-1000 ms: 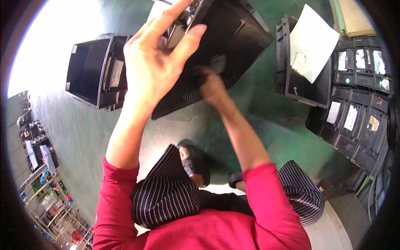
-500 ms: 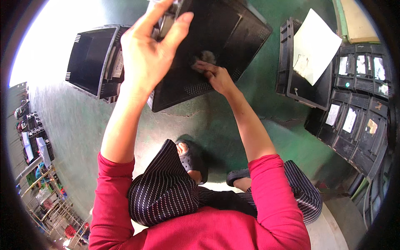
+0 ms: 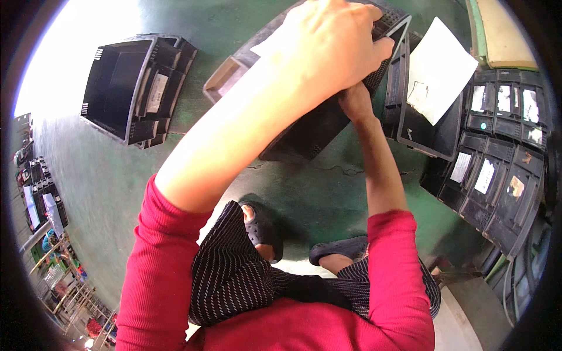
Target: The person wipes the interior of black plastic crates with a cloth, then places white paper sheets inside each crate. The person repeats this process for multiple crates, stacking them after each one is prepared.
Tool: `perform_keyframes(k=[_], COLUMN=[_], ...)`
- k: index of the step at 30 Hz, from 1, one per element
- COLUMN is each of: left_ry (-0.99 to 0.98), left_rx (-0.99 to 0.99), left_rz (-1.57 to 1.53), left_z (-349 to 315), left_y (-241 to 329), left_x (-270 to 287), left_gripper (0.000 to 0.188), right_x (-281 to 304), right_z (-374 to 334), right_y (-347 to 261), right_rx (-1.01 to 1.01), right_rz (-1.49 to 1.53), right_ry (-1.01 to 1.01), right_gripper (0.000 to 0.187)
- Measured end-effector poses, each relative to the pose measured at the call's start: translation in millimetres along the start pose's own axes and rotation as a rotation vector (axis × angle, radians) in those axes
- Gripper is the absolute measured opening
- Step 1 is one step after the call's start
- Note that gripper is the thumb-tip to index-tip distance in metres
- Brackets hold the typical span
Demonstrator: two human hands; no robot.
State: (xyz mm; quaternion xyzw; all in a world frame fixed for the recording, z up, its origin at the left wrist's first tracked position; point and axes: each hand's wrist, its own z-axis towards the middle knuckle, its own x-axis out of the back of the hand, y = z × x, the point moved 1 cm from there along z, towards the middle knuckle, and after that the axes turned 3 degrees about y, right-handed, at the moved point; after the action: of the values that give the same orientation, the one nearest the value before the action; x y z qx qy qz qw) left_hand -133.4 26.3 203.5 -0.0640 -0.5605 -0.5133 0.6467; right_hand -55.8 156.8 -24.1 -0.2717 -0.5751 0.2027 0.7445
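My left hand point(image 3: 333, 50) reaches across and grips the upper rim of a black plastic crate point(image 3: 304, 131) that is tilted up off the green floor. My right hand point(image 3: 354, 99) is below it, mostly hidden under the left hand, pressed against the crate's side near its mesh wall. A white paper point(image 3: 275, 41) shows at the crate's top edge beside the left hand. Both arms wear red sleeves pushed up above the elbow.
Nested black crates point(image 3: 134, 85) sit on the floor at the left. A flat black crate with a white sheet point(image 3: 436, 73) lies at the right, beside a row of stacked labelled crates point(image 3: 497, 175). My sandalled feet point(image 3: 263, 231) stand on the green floor.
The crate has swung to the right and nearer to the camera. My left hand has moved from its left edge to its top right rim, closing over the right hand.
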Motion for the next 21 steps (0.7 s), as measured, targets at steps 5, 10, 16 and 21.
perform_keyframes(k=[5,10,16,21], left_ry=[-0.237,-0.097,-0.07,-0.048], left_rx=[0.108,0.037,-0.039,-0.026], left_rz=[-0.164,-0.033,-0.053,-0.015], left_z=[11.7,-5.4,3.6,-6.2], left_y=[35.6,17.1,21.1,11.9], left_x=[14.4,8.6,-7.6,-15.9], left_gripper=[0.032,0.032,0.032,0.032], right_x=[-39.9,-62.4,-21.2,-63.7], right_z=[-88.3,-127.8,-59.0,-116.4], right_y=[61.5,-40.2,70.0,6.0], right_rx=[0.034,0.156,0.094,-0.111], right_rz=[-0.027,0.278,-0.229,0.337], right_ry=[0.029,-0.315,-0.299,-0.101], right_gripper=[0.058,0.053,0.052,0.05])
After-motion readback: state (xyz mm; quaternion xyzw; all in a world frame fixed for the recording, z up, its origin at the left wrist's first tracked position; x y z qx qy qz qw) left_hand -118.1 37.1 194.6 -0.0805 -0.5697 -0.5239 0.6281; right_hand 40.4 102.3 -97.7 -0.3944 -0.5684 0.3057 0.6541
